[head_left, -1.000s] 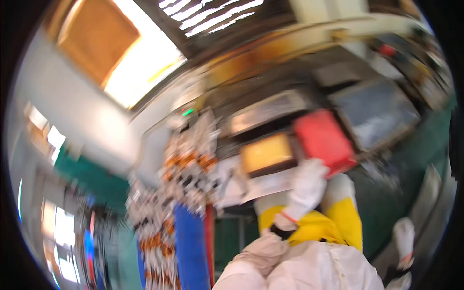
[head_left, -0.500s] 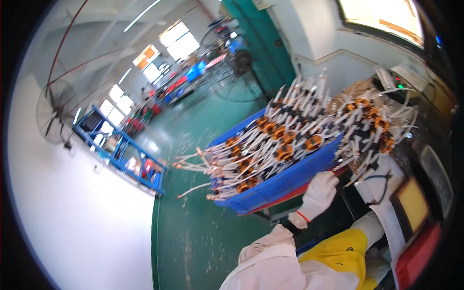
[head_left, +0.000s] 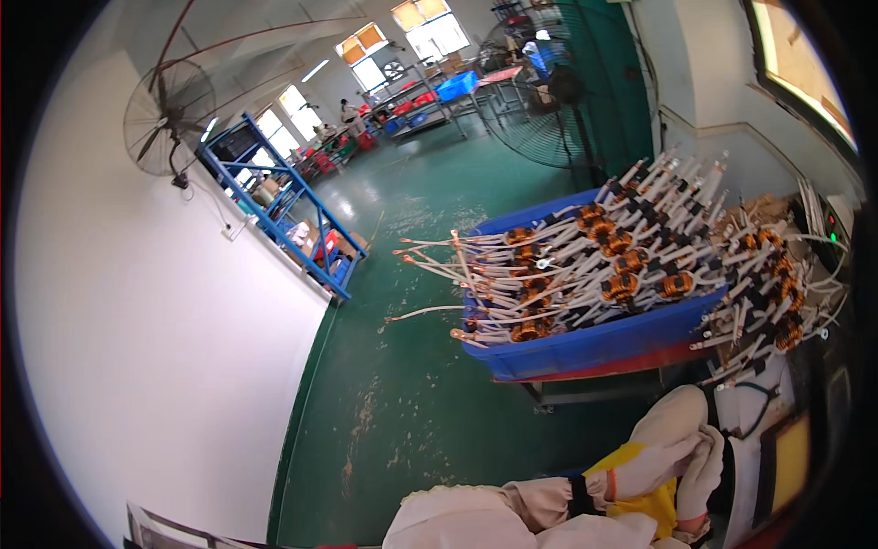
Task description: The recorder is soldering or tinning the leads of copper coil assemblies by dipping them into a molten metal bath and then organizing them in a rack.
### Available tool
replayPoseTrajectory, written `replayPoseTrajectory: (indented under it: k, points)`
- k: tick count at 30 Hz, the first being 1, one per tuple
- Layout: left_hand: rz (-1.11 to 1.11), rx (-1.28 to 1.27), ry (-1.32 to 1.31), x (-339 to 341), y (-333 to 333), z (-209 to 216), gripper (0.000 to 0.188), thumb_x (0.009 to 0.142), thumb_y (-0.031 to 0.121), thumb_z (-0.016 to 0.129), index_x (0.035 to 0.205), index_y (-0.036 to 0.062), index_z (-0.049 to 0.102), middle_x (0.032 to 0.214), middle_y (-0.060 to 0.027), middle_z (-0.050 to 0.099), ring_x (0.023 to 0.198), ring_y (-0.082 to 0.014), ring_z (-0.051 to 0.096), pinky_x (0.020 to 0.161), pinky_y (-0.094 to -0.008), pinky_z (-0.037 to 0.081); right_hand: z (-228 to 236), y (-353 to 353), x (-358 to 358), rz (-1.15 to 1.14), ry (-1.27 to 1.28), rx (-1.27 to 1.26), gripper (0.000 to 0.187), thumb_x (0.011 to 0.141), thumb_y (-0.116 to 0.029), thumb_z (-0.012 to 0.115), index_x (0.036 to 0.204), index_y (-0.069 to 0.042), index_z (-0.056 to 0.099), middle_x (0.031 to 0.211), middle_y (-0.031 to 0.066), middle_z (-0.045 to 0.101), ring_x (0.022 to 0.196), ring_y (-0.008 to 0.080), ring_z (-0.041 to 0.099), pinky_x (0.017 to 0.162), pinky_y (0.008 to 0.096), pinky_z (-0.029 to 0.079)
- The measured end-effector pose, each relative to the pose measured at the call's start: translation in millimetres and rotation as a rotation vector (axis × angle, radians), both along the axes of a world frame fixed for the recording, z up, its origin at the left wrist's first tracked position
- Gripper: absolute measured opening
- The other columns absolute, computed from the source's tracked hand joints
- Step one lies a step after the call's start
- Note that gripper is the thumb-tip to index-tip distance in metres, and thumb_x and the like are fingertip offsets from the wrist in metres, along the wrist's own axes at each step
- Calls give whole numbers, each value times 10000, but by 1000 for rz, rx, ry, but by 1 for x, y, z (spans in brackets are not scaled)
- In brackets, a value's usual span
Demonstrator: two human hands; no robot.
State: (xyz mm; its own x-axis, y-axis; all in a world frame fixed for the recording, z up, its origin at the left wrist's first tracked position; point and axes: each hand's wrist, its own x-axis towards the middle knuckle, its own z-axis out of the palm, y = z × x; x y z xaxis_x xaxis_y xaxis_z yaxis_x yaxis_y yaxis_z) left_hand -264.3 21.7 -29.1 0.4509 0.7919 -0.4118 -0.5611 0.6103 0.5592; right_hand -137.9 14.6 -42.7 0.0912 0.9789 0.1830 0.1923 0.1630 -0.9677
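Note:
Both my hands wear white gloves and meet over my lap, in front of yellow cloth [head_left: 625,457]. My left hand [head_left: 655,463], with an orange cuff, reaches across to my right hand [head_left: 701,474]. Their fingers look stretched out and touch near the tips; nothing shows between them. Beyond the hands, a long blue bin [head_left: 594,331] rests on a red-topped stand [head_left: 631,366]. It is heaped with copper-wound coils [head_left: 622,287] on white leads, many ending in metal lugs. More coils [head_left: 788,293] lie on the surface to its right.
At the right edge are a yellow-faced panel [head_left: 792,460], a dark cable [head_left: 761,412] and a small device with lights [head_left: 837,220]. A floor fan [head_left: 549,91] stands behind the bin. To the left are a blue rack [head_left: 279,206] and a wall fan [head_left: 167,119].
My left hand has left the near edge of the stand and come down to my right hand, which has come into sight. My view has swung, shifting the bin rightward.

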Motion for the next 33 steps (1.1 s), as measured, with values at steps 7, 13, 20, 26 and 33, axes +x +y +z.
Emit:
replayPoseTrajectory:
  k: [7,13,20,26,33]
  points:
    - [-88,273,-260,-60,-15,-8,376,993,226,450,1326,50,453,1264,-42,494,1135,-169,485,952,-255,384,-16,25,-33,-106,-489,146,142,932,-100,447,971,-78,582,756,156,605,694,356,614,601,400,469]
    - [-48,317,-123,-102,-28,5,430,991,223,407,1379,43,362,1353,-63,397,1225,-179,391,1016,-278,314,-12,46,-71,82,-545,53,155,939,-147,445,961,-71,579,797,175,629,756,382,619,630,414,474]
    - [-105,433,-28,-126,-2,16,499,989,220,356,1441,33,256,1457,-88,285,1331,-190,282,1090,-304,232,-13,66,-82,113,-597,78,162,943,-170,461,1001,-74,577,819,181,632,741,377,615,628,429,474]
    - [-209,684,124,-149,51,28,562,987,217,313,1494,26,164,1546,-109,189,1422,-199,188,1153,-326,162,-6,77,-22,210,-259,-287,140,955,-114,465,869,-31,538,579,37,502,438,103,464,398,280,373]
    - [-49,673,242,-206,93,58,573,999,236,398,1502,39,208,1563,-99,207,1437,-204,188,1164,-329,146,-4,45,4,342,-755,-682,442,982,-179,468,1412,-158,372,1398,157,442,1224,374,474,1026,445,367]
